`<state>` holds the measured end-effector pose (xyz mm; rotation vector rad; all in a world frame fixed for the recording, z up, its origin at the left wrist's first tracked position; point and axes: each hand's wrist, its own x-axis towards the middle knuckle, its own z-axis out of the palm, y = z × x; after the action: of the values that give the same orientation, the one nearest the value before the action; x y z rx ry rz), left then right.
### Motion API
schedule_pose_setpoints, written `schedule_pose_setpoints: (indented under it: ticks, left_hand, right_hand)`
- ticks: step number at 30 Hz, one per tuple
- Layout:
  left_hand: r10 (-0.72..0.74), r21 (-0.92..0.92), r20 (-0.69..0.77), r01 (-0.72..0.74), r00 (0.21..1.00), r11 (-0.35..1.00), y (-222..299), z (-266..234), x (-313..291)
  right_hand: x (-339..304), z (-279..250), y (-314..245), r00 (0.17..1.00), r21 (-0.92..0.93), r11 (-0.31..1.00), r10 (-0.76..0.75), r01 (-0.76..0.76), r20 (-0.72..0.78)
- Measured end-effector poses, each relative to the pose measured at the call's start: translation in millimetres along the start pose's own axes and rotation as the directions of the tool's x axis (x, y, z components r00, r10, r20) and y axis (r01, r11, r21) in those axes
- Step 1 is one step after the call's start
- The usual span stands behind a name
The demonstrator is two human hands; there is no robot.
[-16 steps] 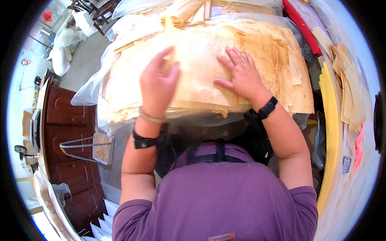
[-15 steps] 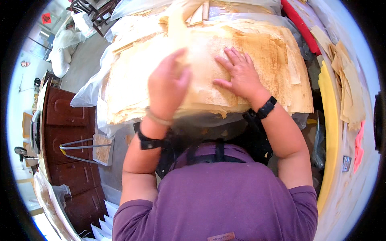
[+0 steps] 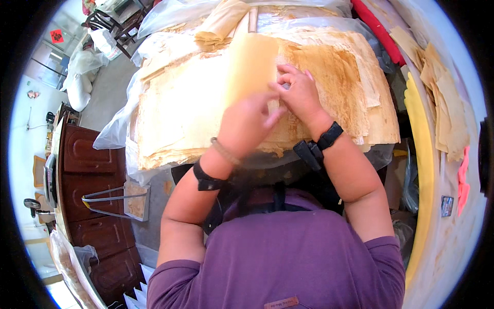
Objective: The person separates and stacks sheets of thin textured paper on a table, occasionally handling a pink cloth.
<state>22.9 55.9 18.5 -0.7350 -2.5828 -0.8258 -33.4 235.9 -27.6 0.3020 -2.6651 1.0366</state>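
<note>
A smooth yellowish thin sheet (image 3: 252,62) lies over the middle of a broad stack of brown-stained tan sheets (image 3: 329,77); I cannot tell what they are made of. My right hand (image 3: 301,92) is at its right edge, fingers bent and closed on that edge. Just below and left, my left hand (image 3: 247,123) rests over the sheet's near part, slightly blurred. Its thumb stands apart from its fingers, whose tips come close to the right fingertips, and nothing shows between them. The sheet's near edge is hidden behind my left hand.
A rolled tan sheet (image 3: 221,23) lies at the stack's far side. Clear plastic film (image 3: 116,131) hangs out at the left. Loose tan pieces (image 3: 442,103) and a yellow strip (image 3: 419,175) lie along the right. A dark red cabinet (image 3: 92,195) stands at the left.
The yellowish sheet, blurred before, now lies still and flat on the stack. My left hand has moved right toward my right hand, whose spread fingers have drawn in and bent.
</note>
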Motion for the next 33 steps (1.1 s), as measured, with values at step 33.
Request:
schedule_pose_setpoints:
  ticks: [33]
  left_hand:
    - [-0.453, -0.539, 0.279, 0.529, 0.847, 0.656, -99.7, 0.8, -29.9]
  right_hand:
    - [-37.3, -17.9, -13.4, 0.949, -0.050, 0.972, -0.236, 0.231, -0.211]
